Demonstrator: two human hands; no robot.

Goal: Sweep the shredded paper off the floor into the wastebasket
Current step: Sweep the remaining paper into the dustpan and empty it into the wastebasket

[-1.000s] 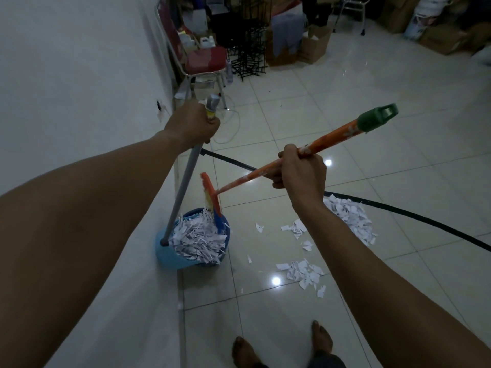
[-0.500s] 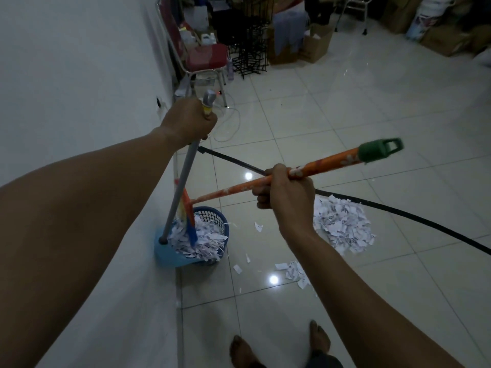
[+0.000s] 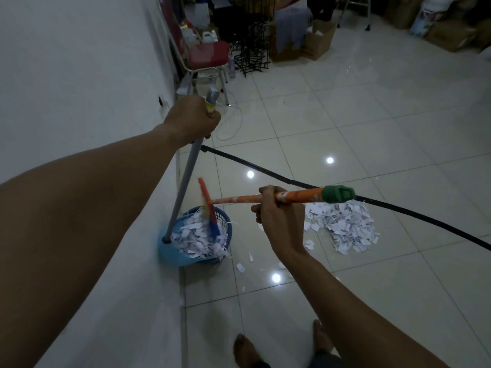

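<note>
My left hand grips the top of a grey pole whose foot meets a light-blue dustpan tipped over a blue mesh wastebasket by the wall. White shredded paper fills the pan and basket. My right hand holds the orange broom handle with its green end cap. The broom head stands over the basket, its bristles down in the paper. A heap of shreds lies on the tiles to the right, with loose scraps nearer the basket.
A black cable crosses the floor behind the heap. The white wall runs along the left. A red chair, wire rack and boxes stand at the back. My bare feet are at the bottom.
The right hand has lowered the broom handle to nearly level, and the broom head stays over the basket. The left hand and dustpan pole have barely moved.
</note>
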